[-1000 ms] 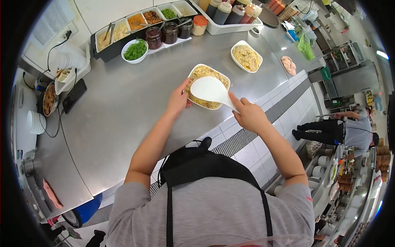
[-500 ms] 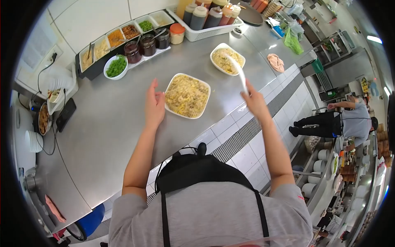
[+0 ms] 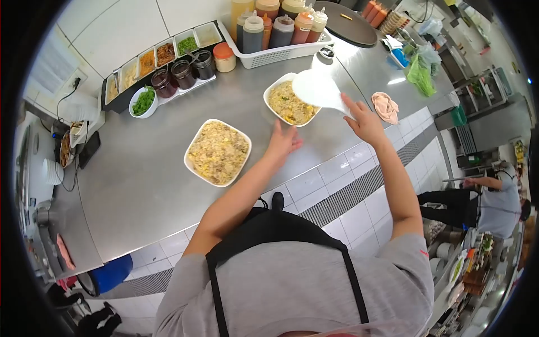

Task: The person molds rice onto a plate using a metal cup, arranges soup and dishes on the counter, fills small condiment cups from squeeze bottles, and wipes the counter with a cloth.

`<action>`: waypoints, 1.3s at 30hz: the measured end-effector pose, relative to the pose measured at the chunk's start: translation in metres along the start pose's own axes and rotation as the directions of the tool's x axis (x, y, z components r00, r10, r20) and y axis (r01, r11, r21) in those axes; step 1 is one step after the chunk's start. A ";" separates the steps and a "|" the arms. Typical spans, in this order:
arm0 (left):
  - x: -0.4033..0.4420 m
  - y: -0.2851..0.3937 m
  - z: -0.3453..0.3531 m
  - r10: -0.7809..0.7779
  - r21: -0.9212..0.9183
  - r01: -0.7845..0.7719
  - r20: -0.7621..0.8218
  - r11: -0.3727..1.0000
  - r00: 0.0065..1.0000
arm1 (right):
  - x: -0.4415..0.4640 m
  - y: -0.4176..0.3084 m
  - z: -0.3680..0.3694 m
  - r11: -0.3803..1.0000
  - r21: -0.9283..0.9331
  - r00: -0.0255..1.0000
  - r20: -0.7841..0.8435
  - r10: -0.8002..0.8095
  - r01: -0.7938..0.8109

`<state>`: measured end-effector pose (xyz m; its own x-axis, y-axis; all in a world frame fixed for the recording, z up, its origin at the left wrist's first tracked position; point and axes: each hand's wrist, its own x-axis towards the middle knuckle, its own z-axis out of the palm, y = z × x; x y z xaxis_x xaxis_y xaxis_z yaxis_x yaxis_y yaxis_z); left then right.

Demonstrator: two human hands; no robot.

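My right hand (image 3: 368,123) grips the handle of a white rice paddle (image 3: 317,90), its broad blade above the smaller white bowl (image 3: 271,85). Fried rice with yellow egg bits (image 3: 289,105) fills that bowl, partly hidden under the blade. At the bowl's near edge is my left hand (image 3: 285,143), holding nothing, fingers apart; whether a fingertip touches the rim I cannot tell. Left of my left forearm stands a larger square white bowl (image 3: 187,161), heaped with fried rice (image 3: 219,151).
Along the wall runs a black tray of topping containers (image 3: 112,101), beside dark jars (image 3: 182,73) and a bowl of chopped greens (image 3: 144,102). A white basket (image 3: 281,54) holds sauce bottles. A pink cloth (image 3: 385,108) lies right. Another person (image 3: 494,202) stands across the aisle.
My left hand has moved right, from the larger bowl to the smaller one. The paddle has turned so its blade shows broad side up over the smaller bowl. The view has shifted.
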<state>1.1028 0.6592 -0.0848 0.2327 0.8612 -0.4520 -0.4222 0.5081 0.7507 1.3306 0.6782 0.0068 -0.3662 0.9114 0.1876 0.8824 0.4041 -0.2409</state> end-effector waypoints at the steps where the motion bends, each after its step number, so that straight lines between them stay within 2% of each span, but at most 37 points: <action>1: 0.014 -0.004 0.009 0.047 -0.026 -0.049 -0.081 0.998 0.996 | 0.005 0.015 0.001 0.993 -0.048 0.994 0.040 -0.105 0.107; 4: 0.036 -0.011 0.013 0.128 -0.018 -0.133 -0.181 0.991 0.975 | 0.026 0.050 0.013 0.885 -0.221 0.912 0.133 -0.388 0.409; 6: 0.040 -0.008 0.005 0.105 0.023 -0.103 -0.198 0.994 0.975 | 0.044 0.065 0.025 0.765 -0.341 0.837 0.175 -0.519 0.545; 9: 0.035 0.006 -0.011 0.043 0.111 -0.024 -0.179 0.994 0.983 | 0.075 0.081 0.041 0.805 -0.266 0.847 0.218 -0.485 0.530; 12: 0.027 0.018 -0.013 0.064 0.177 -0.023 -0.228 0.984 0.971 | 0.092 0.084 0.044 0.866 -0.085 0.860 0.199 -0.470 0.493; 13: 0.025 0.019 -0.012 0.075 0.173 -0.032 -0.247 0.984 0.966 | 0.092 0.082 0.040 0.900 -0.082 0.883 0.251 -0.397 0.428; 15: 0.021 0.022 -0.008 0.096 0.164 -0.052 -0.277 0.985 0.956 | 0.090 0.082 0.034 0.921 0.031 0.880 0.284 -0.380 0.388; 18: -0.004 0.024 -0.005 0.188 0.453 -0.073 -0.214 0.889 0.959 | 0.081 0.087 0.020 0.918 0.224 0.893 0.245 -0.377 0.326; 19: -0.011 0.015 -0.009 0.400 0.731 -0.143 -0.190 0.668 0.896 | 0.077 0.089 0.016 0.906 0.293 0.901 0.218 -0.374 0.305; 20: -0.020 0.000 -0.017 0.574 0.921 -0.148 -0.094 0.360 0.813 | 0.069 0.090 0.015 0.909 0.310 0.916 0.196 -0.350 0.280; 21: -0.028 -0.014 -0.023 0.687 0.996 -0.094 0.061 0.010 0.724 | 0.060 0.090 0.014 0.911 0.328 0.931 0.177 -0.319 0.250; 24: -0.033 -0.040 -0.041 0.712 0.951 0.042 0.199 -0.305 0.673 | 0.020 0.089 0.019 0.920 0.339 0.959 0.123 -0.253 0.199; 25: -0.037 -0.041 -0.041 0.701 0.952 0.041 0.193 -0.303 0.687 | 0.007 0.085 0.021 0.922 0.335 0.965 0.107 -0.239 0.192; 28: -0.046 -0.040 -0.038 0.659 0.960 0.026 0.172 -0.280 0.732 | -0.023 0.070 0.002 0.961 0.277 0.965 0.248 -0.086 0.014; 30: -0.052 -0.037 -0.036 0.625 0.967 0.002 0.162 -0.253 0.763 | -0.021 0.068 0.000 0.959 0.276 0.981 0.157 -0.112 0.066; 32: -0.052 -0.037 -0.038 0.653 0.957 -0.036 0.224 -0.288 0.723 | -0.007 0.055 -0.005 0.950 0.292 0.987 0.081 -0.140 0.111; 33: -0.051 -0.037 -0.039 0.665 0.950 -0.056 0.257 -0.307 0.702 | 0.003 0.049 -0.005 0.967 0.203 0.981 0.089 -0.173 0.152; 35: -0.051 -0.030 -0.035 0.633 0.952 -0.037 0.231 -0.305 0.739 | 0.029 0.037 -0.005 0.972 0.022 0.966 0.111 -0.235 0.234; 38: -0.046 -0.027 -0.033 0.636 0.956 -0.016 0.206 -0.292 0.744 | 0.060 0.018 -0.017 0.907 -0.221 0.933 0.135 -0.335 0.357; 39: -0.046 -0.028 -0.034 0.647 0.958 -0.010 0.200 -0.285 0.736 | 0.067 0.014 -0.019 0.895 -0.237 0.923 0.166 -0.347 0.379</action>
<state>1.0744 0.6053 -0.1011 0.0732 0.9657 0.2492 0.9578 -0.1377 0.2523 1.3245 0.7436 0.0341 -0.6933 0.7139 0.0983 0.7206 0.6886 0.0811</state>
